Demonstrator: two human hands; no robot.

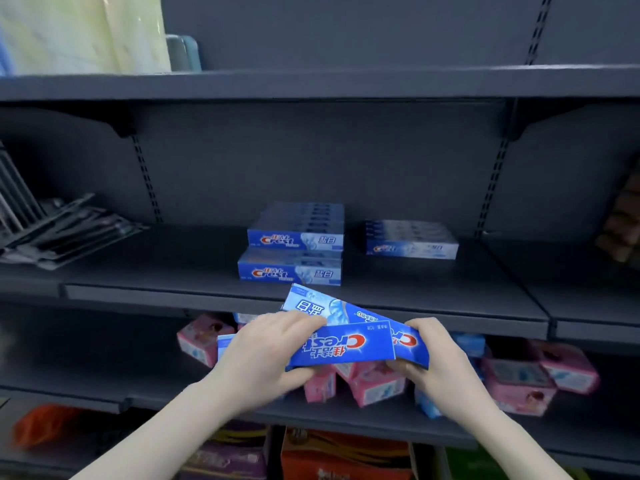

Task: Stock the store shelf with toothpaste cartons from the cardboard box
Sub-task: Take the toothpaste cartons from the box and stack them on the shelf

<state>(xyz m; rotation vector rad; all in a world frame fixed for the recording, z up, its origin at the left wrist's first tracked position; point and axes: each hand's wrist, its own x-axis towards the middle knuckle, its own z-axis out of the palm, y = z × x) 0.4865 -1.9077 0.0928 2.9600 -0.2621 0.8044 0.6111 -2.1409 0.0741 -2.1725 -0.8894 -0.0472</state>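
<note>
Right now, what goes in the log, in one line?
hands: left and right both hold blue cartons | shelf: three carton stacks | step: placing pending

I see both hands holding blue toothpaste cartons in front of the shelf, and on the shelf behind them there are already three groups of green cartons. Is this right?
Not quite: the colour is wrong. In the head view the left hand and right hand do hold blue cartons in front of the shelf, but the three groups already on it are blue too, not green.

"Crest" upside down on held carton (pixel 341 346); "Crest" and "盐白" on shelf stack (pixel 294 242); other print unreadable
</note>
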